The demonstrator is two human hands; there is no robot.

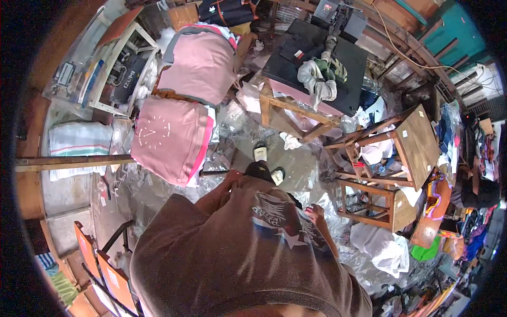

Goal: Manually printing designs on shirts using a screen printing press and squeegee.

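Note:
My left hand (232, 178) is at my waist, against the lower edge of the brown printed T-shirt (232, 253) I wear; its fingers are mostly hidden. On the other side of the shirt, my right hand (315, 212) rests by my hip with its fingers curled in. Whatever the right hand holds, if anything, does not show. Nearest the left hand is a stack of pink fabric pieces (171, 134), with white chalk-like dashes on its top. A second pink fabric stack (198, 63) lies just beyond it.
A dark-topped wooden table (290, 55) with bunched grey cloth (317, 79) stands ahead. Wooden stools (417, 145) lie tipped at the right, near a white cloth bundle (380, 248). Plastic sheeting covers much of the floor. A framed machine (127, 74) and an orange chair (113, 274) are left.

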